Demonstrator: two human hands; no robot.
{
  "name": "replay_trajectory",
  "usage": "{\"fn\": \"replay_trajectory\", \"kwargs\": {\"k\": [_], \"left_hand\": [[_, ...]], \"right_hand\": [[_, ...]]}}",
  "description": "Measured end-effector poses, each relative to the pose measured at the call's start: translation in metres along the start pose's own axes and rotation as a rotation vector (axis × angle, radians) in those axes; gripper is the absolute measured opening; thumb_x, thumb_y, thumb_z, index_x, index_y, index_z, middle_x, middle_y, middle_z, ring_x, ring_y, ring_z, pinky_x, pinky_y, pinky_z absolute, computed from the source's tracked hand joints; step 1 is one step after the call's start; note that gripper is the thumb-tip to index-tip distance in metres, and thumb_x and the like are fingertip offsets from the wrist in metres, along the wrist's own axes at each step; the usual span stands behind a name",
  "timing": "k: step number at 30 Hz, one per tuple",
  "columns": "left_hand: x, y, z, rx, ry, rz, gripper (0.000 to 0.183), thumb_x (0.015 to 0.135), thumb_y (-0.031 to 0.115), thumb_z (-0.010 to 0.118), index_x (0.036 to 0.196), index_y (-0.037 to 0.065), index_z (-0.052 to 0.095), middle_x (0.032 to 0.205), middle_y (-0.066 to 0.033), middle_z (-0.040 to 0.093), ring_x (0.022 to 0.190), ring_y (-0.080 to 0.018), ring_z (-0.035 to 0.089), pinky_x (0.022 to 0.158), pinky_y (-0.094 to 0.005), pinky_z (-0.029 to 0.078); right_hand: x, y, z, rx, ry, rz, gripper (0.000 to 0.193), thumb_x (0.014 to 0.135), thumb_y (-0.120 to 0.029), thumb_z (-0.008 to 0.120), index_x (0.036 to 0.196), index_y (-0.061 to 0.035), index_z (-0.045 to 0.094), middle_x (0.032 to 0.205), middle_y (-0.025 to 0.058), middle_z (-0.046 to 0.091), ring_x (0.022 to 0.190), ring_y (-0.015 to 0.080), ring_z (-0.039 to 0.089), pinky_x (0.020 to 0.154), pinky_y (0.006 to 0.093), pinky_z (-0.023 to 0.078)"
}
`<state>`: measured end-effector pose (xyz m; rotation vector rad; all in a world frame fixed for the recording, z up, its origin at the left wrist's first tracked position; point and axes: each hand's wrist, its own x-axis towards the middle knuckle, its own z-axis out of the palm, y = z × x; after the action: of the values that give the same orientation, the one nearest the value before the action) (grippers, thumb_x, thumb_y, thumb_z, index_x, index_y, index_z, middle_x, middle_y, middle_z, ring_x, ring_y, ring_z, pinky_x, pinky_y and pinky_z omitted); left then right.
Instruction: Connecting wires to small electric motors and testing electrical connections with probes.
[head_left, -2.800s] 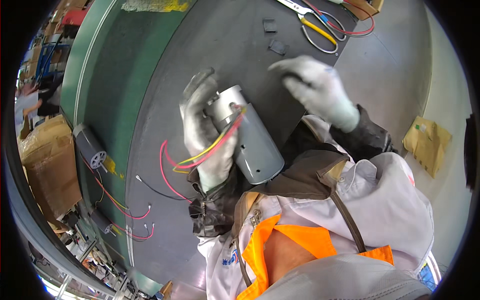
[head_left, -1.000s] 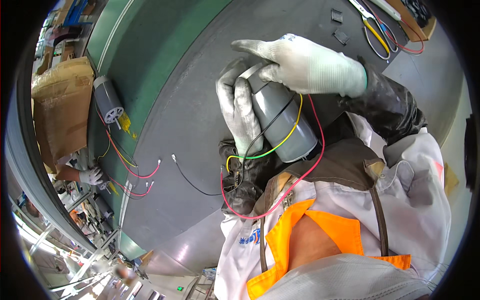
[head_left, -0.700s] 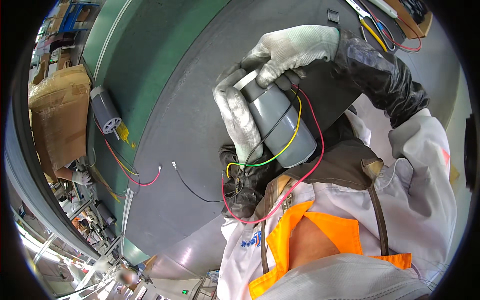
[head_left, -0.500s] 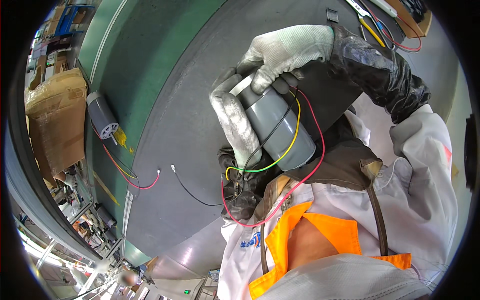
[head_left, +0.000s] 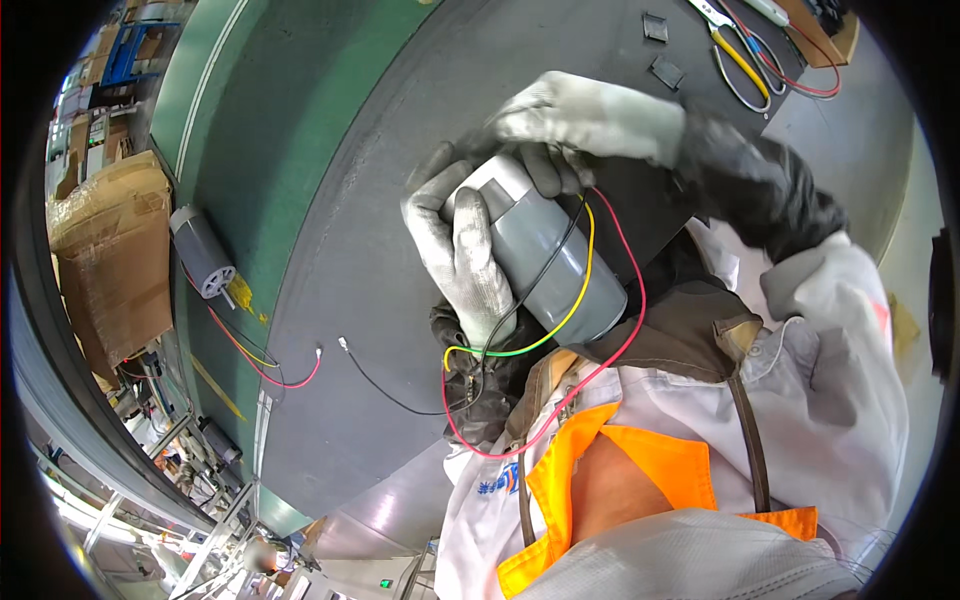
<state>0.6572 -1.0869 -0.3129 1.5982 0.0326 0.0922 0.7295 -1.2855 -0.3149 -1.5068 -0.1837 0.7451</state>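
A grey cylindrical electric motor (head_left: 560,265) lies tilted across my front, with a pale band (head_left: 503,178) around its far end. My left hand (head_left: 455,245), in a white glove with grey fingertips, is closed around that end, thumb against the casing. Over the same end bends my right hand (head_left: 585,118), gloved alike and partly smeared by motion; its curled fingers press on the motor's end. Red, yellow-green and black wires leave there. The red wire (head_left: 640,290) loops over my jacket, and the black wire's terminal (head_left: 344,343) rests on the dark mat.
Another motor (head_left: 203,250) with wires lies on the green surface to the left, beside a cardboard box (head_left: 112,260). Two small dark square pieces (head_left: 655,27) lie at the far right. Near them are a yellow-and-blue-handled cutting tool (head_left: 740,62) and a red cable (head_left: 832,85).
My right hand has shifted slightly left, bringing a second dark square into view. My left thumb now shows on the casing. The motor has barely moved.
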Motion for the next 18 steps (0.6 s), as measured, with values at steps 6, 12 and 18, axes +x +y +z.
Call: {"fn": "replay_trajectory", "kwargs": {"k": [6,12,18], "left_hand": [[-0.01,0.006,-0.009,-0.084,0.002,-0.072,0.04,0.106,0.027,0.056,0.135,0.0,0.052,0.139,-0.0162,0.056,0.129,-0.0242,0.052,0.111,-0.0387,0.041],[-0.009,-0.013,-0.015,0.027,0.018,-0.012,0.032,0.106,0.013,0.053,0.134,0.0,0.05,0.13,-0.0129,0.059,0.12,-0.0207,0.056,0.105,-0.0348,0.045],[-0.001,-0.011,-0.005,0.048,0.066,0.03,0.042,0.107,0.022,0.052,0.142,-0.001,0.047,0.136,-0.0163,0.056,0.123,-0.0226,0.055,0.107,-0.0364,0.043]], "right_hand": [[-0.017,-0.006,0.04,-0.591,0.141,-0.383,0.048,0.095,-0.018,0.065,0.141,-0.0068,0.056,0.113,0.0175,0.062,0.108,0.0369,0.061,0.094,0.0412,0.051],[-0.007,-0.004,0.078,-0.671,0.405,-0.401,0.036,0.097,-0.018,0.058,0.129,-0.0019,0.058,0.114,0.0199,0.062,0.11,0.0388,0.06,0.093,0.0461,0.052],[0.006,0.022,0.052,-0.476,0.456,-0.476,0.029,0.101,-0.022,0.055,0.121,-0.0027,0.064,0.114,0.0163,0.066,0.112,0.0344,0.062,0.098,0.0429,0.051]]}}
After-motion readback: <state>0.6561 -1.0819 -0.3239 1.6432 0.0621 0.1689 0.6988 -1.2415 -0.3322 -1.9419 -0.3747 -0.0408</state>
